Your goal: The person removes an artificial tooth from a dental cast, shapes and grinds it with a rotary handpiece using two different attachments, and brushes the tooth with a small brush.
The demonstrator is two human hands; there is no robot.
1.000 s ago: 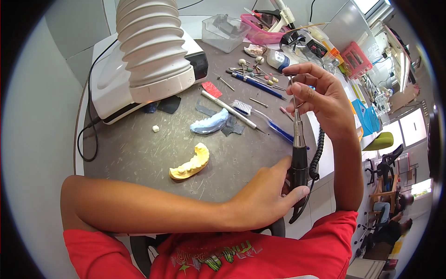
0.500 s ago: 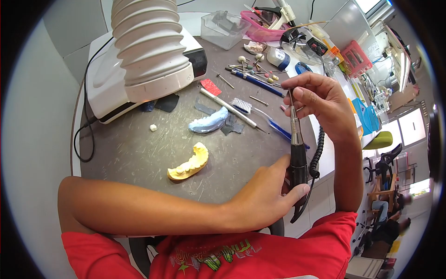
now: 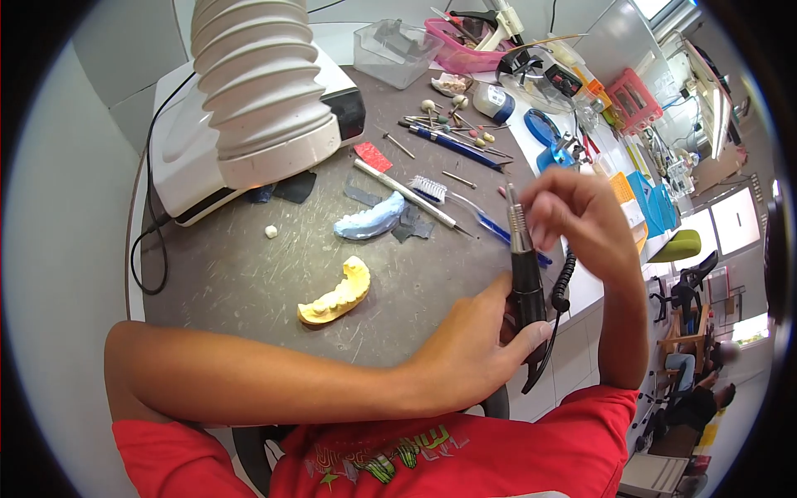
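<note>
My left hand is wrapped round the black body of a dental handpiece, which points upward with its metal nose away from me. My right hand is beside that nose, its fingers curled and smeared by motion; whether they touch the metal is unclear. A coiled black cord hangs just right of the handpiece. On the bench to the left lie a yellow dental model and a pale blue dental arch piece.
A white suction hose stands over the bench at back left. A white-handled pointed tool, a brush and several burs lie ahead. Behind are a clear box and pink basket. People sit far right.
My right hand has moved down from the handpiece's tip to beside its metal nose, uncovering the tip and a blue object behind. My left hand keeps its hold.
</note>
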